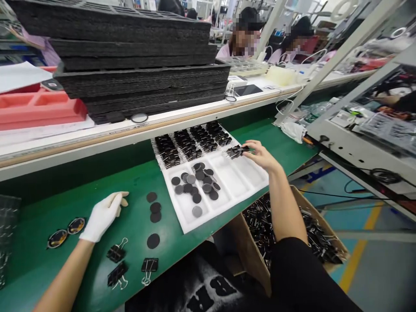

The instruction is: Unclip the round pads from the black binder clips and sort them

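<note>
My right hand reaches over the white compartment tray and grips a black binder clip at the tray's far right section. Rows of black binder clips fill the tray's back compartments. A pile of dark round discs lies in a front compartment. My left hand, in a white glove, rests on the green mat with fingers curled and holds nothing. Loose discs lie to its right, and three binder clips lie near the front edge.
Two oval badges sit left of my gloved hand. A cardboard box of binder clips stands below the table's edge. Stacked black foam trays and a red tray sit on the raised shelf. Other people sit behind it.
</note>
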`<state>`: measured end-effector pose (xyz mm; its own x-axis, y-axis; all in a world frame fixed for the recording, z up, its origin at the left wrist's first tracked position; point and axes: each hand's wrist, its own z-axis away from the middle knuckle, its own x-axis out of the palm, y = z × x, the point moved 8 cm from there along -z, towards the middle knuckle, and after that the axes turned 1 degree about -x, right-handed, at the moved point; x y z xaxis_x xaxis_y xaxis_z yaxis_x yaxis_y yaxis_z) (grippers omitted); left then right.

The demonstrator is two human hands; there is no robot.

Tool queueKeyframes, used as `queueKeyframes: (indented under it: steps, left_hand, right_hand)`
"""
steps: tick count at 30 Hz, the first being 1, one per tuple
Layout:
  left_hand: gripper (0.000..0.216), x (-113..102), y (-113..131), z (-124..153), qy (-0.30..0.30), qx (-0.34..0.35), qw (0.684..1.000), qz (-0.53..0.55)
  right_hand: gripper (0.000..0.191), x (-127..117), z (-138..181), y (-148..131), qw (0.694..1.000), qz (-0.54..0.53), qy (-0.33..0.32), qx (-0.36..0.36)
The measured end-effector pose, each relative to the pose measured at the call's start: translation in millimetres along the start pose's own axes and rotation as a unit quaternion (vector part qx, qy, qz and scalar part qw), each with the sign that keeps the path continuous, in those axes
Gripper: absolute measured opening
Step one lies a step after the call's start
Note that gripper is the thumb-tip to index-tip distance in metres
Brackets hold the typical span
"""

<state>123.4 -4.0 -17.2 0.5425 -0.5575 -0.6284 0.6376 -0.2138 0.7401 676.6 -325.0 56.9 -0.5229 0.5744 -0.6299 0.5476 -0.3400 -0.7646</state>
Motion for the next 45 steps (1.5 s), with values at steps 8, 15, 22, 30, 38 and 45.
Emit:
queueKeyframes:
  steps: [8, 15, 22, 30, 38, 45]
  left_hand:
    - [0.058, 2.1, 2.8, 5.4, 0.042, -0.018, 0.999, -0.006]
    - [0.057, 1.7, -0.8, 7.7, 0.049, -0.025, 0.998, -0.027]
    - [0.060, 4.2, -0.7, 6.0, 0.049, -0.009, 0.999, -0.022]
    - [0.069, -31.4, -17.0, 76.3, 0.056, 0.030, 0.998, 0.020]
    - [0.090, 2.8, -40.0, 168.4, -0.046, 0.082, 0.959, -0.266]
    - [0.060, 32.7, -24.3, 139.2, 0.033, 0.085, 0.944, -0.318]
  right_hand:
    - [0.045, -2.2, -28.6, 89.4, 0.995, 0.019, -0.054, 0.077]
    - [0.040, 10.1, -28.2, 94.4, 0.988, 0.014, -0.119, 0.095]
    - [0.050, 2.4, -15.8, 83.7, 0.999, -0.016, 0.012, 0.043]
    - [0.045, -10.3, 32.8, 26.8, 0.963, 0.008, 0.257, 0.081]
    - [0.019, 145.6, 139.0, -197.6, 0.951, -0.010, -0.137, -0.277]
    - [0.031, 290.2, 203.8, -257.5, 0.807, 0.132, -0.318, -0.480]
